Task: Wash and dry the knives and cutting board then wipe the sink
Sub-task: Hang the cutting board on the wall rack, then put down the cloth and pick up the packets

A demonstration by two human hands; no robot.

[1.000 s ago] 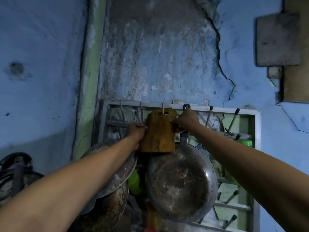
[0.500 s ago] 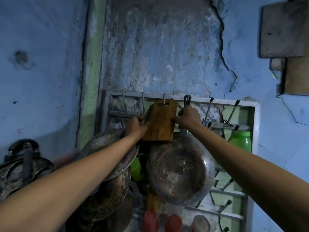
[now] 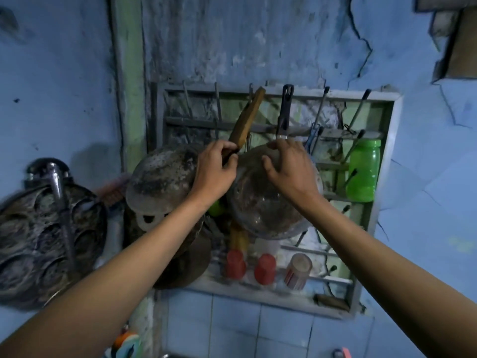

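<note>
Worn brown wooden cutting board [image 3: 247,119], edge-on and tilted at the wall rack [image 3: 371,96].
Left hand [image 3: 215,168] grips its lower end; right hand [image 3: 289,166], fingers spread, seemingly rests on the hanging pan [image 3: 260,213].

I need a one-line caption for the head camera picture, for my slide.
Left hand grips the wooden cutting board edge-on at the wall rack; right hand open over a hanging pan.
</note>
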